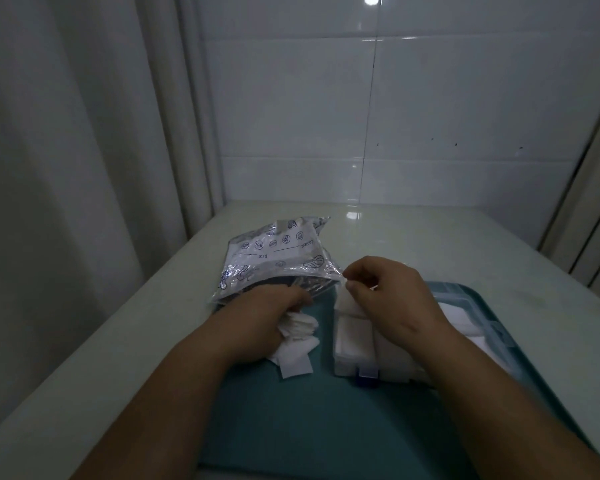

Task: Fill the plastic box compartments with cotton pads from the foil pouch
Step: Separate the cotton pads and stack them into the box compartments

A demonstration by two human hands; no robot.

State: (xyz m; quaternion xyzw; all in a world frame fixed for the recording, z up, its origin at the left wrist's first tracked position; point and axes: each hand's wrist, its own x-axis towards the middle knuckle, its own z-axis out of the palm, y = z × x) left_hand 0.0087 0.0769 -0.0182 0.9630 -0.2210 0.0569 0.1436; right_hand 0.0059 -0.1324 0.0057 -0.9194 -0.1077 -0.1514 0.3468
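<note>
So, a fanned bunch of cotton pads (pixel 297 336) is gripped in the left hand (pixel 267 317) just in front of the foil pouch (pixel 274 258), which is laid open-mouthed on the white counter (pixel 430 237) by the far-left corner of the teal tray (pixel 291 417). A single pad (pixel 346 299) is pinched between thumb and forefinger of the right hand (pixel 388 292), right over the far-left compartment of the plastic box (pixel 355 351). That box is parked on the tray, and white pads can be seen in its compartments.
</note>
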